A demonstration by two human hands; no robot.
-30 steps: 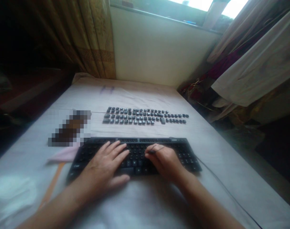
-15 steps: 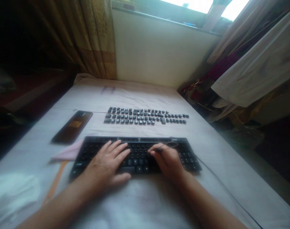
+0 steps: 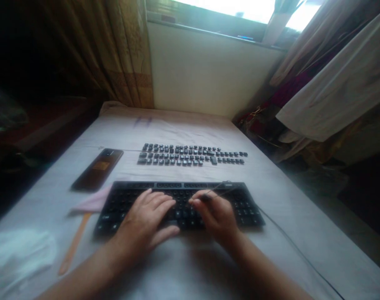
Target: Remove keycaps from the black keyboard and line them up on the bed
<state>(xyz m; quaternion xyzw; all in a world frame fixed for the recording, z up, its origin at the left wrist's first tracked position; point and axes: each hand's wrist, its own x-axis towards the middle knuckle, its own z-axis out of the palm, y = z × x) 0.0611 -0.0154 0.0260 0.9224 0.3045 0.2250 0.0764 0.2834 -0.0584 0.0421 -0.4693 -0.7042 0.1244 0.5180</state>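
A black keyboard (image 3: 183, 225) lies across the sheet in front of me, many of its keys without caps. My left hand (image 3: 149, 216) rests over its left-middle part, palm down with the fingers stretched out, and holds nothing. Pinched in the fingers of my right hand (image 3: 217, 212) is a thin wire tool with a dark grip (image 3: 206, 197); its wire arms reach back to the upper right. The tool's tip points at the keys right of centre, too blurred to make out. Beyond the keyboard, removed keycaps (image 3: 177, 158) are laid out in rows.
Left of the keyboard lie a dark smartphone (image 3: 99, 168), a pink cloth-like piece (image 3: 91, 202) with an orange handle (image 3: 74, 246) below it, and a white cloth (image 3: 17, 258). A cable (image 3: 290, 235) runs along the right. Clothes (image 3: 330, 91) hang at the right edge.
My left hand has shifted slightly right and down on the keyboard. My right hand has moved a little left with the tool. The whole view has tilted slightly.
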